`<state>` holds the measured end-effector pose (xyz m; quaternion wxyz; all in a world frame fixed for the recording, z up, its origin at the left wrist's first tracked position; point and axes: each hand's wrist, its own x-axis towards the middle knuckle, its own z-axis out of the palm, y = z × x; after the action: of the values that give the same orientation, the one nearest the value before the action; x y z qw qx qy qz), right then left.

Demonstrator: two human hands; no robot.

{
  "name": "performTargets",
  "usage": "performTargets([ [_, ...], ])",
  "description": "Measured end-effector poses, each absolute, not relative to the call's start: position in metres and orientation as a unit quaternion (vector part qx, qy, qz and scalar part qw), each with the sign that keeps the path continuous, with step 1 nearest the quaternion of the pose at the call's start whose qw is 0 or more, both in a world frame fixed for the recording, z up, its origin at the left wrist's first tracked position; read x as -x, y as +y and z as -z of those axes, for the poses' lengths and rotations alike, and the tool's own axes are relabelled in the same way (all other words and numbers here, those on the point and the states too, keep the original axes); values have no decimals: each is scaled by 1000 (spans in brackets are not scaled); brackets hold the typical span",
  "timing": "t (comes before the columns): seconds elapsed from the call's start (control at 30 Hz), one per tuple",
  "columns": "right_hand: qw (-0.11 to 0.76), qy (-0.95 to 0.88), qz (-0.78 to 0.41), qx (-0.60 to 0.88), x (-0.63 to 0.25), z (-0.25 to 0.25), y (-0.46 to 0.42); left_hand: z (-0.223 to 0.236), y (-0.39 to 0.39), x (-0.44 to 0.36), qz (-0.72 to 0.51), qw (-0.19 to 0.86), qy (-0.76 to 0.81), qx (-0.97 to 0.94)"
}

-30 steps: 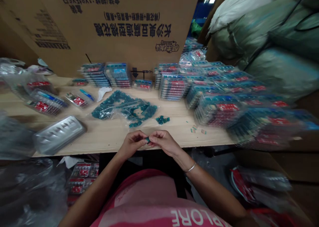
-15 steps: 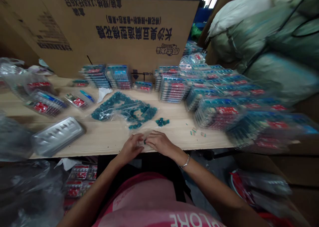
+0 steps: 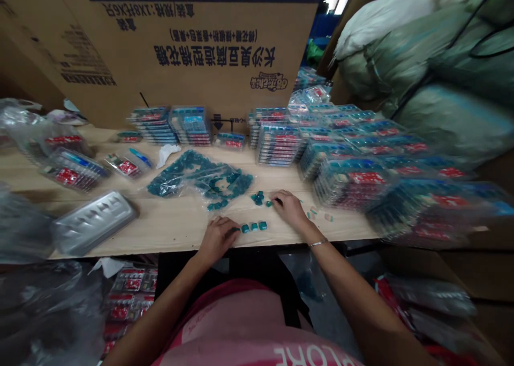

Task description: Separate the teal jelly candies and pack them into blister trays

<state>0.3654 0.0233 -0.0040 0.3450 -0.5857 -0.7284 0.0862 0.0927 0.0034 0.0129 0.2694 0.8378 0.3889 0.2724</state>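
Observation:
Three teal cubes (image 3: 254, 227) sit in a short, evenly spaced row near the table's front edge. Any tray under them is too faint to make out. At the left end of that row is my left hand (image 3: 219, 235), its fingers curled and the thumb close to them; a dark bit shows between, too small to name. My right hand (image 3: 289, 207) is further up and to the right, with thumb and fingertips together at a teal cube (image 3: 269, 203). This cube lies beside a small loose heap of teal cubes (image 3: 257, 197).
A clear bag of teal cubes (image 3: 193, 176) lies spread in mid-table. Stacked clear packs (image 3: 353, 178) line the right side. A grey moulded tray (image 3: 94, 221) and bagged packs (image 3: 66, 141) are at left. A large carton (image 3: 193, 77) stands behind. Small pale pieces (image 3: 313, 213) lie right.
My hands were close together at the front edge and are now apart. The right hand has moved up and right to the loose cubes. The row of three cubes has come into view.

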Motion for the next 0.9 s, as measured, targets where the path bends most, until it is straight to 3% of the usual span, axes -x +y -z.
performTargets([
  [0.17,378,-690,-73,613,-369,5,7,-13,4,-94,-225,237,396,-858],
  [0.3,403,-665,-163,607,-359,-11,-9,-15,0,-94,-290,276,409,-820],
  [0.37,459,-623,-262,577,-340,-22,-20,-20,-7,-99,-360,336,414,-766],
  [0.43,505,-587,-355,524,-314,-32,-29,-26,-16,-106,-406,463,414,-670],
  [0.53,528,-596,-375,475,-280,-41,-41,-35,-25,-113,-401,678,408,-461],
  [0.6,529,-599,-367,476,-267,-40,-45,-37,-27,-112,-387,754,405,-342],
  [0.73,506,-572,-439,473,-259,-34,-50,-38,-29,-100,-368,801,402,-248],
  [0.9,474,-588,-466,460,-255,-35,-65,-39,-44,-89,-358,788,402,-299],
])
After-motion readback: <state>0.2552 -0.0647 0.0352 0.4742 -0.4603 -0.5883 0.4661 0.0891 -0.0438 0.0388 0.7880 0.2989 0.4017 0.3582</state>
